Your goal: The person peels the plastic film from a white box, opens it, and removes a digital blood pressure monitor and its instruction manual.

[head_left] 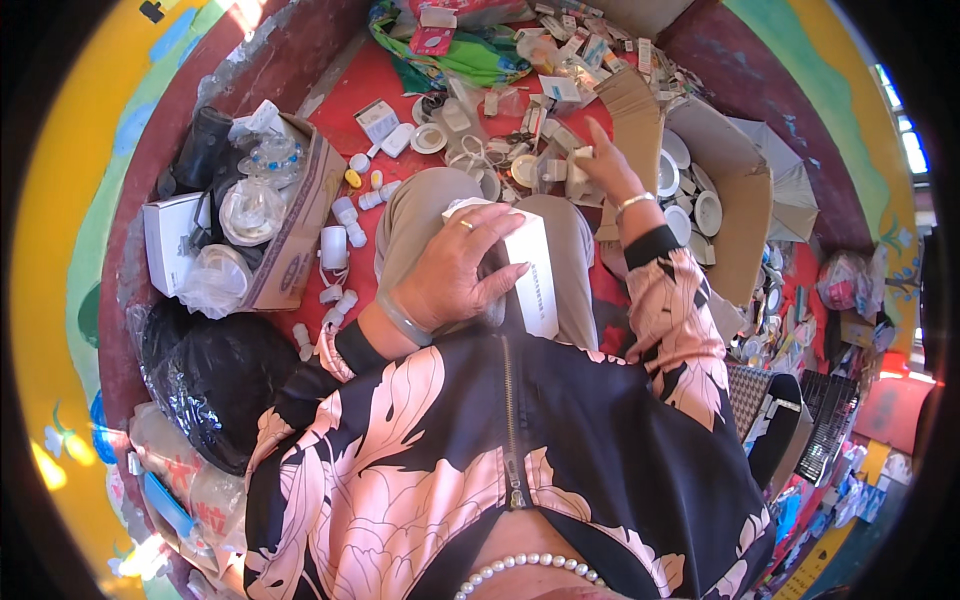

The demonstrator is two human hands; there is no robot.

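Note:
I sit on a red floor with my knees up. My left hand rests over a white rectangular box that lies on my lap, fingers curled around its top and side. My right hand reaches forward past my knee and pinches a small white part above a heap of small white plastic pieces. A ring is on my left hand and a bracelet on my right wrist.
A cardboard box of clear plastic masks and tubing stands at the left beside a white box. Another cardboard box with round white caps lies at the right. A black bag sits lower left. A green bag lies ahead.

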